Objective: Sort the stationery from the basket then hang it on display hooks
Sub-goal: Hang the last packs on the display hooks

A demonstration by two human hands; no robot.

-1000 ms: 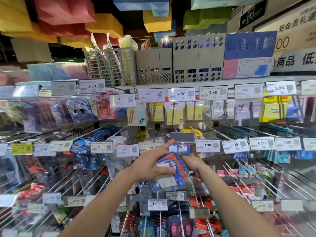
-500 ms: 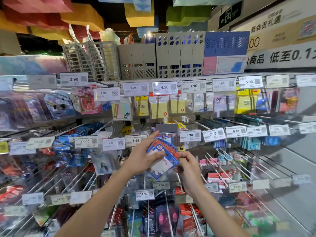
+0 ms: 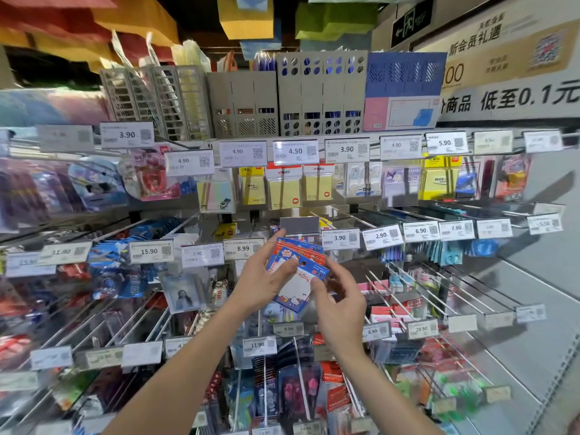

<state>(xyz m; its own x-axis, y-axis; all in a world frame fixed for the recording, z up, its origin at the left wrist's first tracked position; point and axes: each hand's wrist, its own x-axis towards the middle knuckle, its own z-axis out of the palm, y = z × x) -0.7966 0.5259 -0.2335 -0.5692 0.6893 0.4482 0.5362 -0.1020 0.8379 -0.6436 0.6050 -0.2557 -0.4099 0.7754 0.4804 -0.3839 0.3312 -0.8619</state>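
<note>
Nearest, both forearms enter from the bottom edge, elbows cut off. The left hand (image 3: 260, 277) grips a fanned stack of stationery packs (image 3: 296, 279), thumb across the front and fingers hidden behind. The right hand (image 3: 340, 306) pinches the front pack's right edge with thumb and curled fingers. How many packs are in the fan is hard to tell, as they overlap. They are held in the air just below a blank grey tag (image 3: 299, 226) on the end of a display hook, whose rod is hidden behind it. Blurred goods fill the left hooks. Farther back hang yellow sticky notes (image 3: 284, 189), and grey file holders (image 3: 244, 105) stand on top.
</note>
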